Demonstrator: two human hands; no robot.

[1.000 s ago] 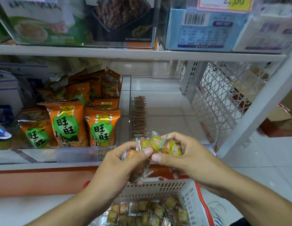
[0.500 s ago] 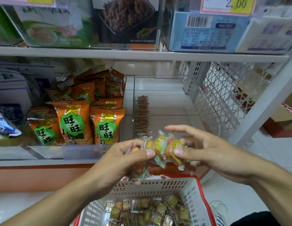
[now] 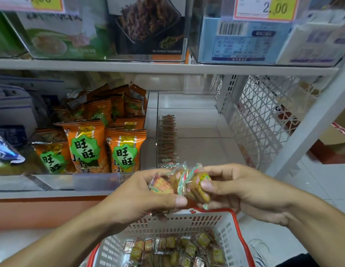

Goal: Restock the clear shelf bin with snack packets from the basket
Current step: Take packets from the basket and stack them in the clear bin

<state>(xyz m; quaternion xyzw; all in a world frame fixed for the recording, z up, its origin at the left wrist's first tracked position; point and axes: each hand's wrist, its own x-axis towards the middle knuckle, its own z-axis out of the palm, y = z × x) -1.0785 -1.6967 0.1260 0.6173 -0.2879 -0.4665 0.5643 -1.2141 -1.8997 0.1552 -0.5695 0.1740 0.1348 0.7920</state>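
A: Head view, item one: snack packets (image 3: 184, 183). Where do they sit?

B: In your two hands, a small bunch held over the far rim of the basket (image 3: 228, 224) and just in front of the clear bin (image 3: 187, 132). Your left hand (image 3: 140, 197) is curled round the left part of the bunch, thumb pressed on top. Your right hand (image 3: 243, 189) pinches the right part, thumb on the face of the nearest packet. The hands are close together, nearly touching across the bunch.

A: Item two: the bin itself?

B: On the lower shelf, right of the orange snack bags (image 3: 102, 149). One row of like packets (image 3: 167, 139) stands on edge along its left wall, running front to back. The rest of its floor shows no packets.

A: Orientation of the held packets?

B: Mostly on edge, stacked face to face, faces turned left and right. The stack's long axis runs left to right between your hands. The leftmost one is tipped with its label facing up towards you.

A: Handling note for this step?

B: Judgement only: square the bunch first so all edges line up. Then turn the stack so its axis runs front to back, matching the row. Set it down beside that row, keeping both ends pressed so nothing fans out or topples.

A: Stock remaining?

B: Many more packets (image 3: 179, 251) lie in the basket.
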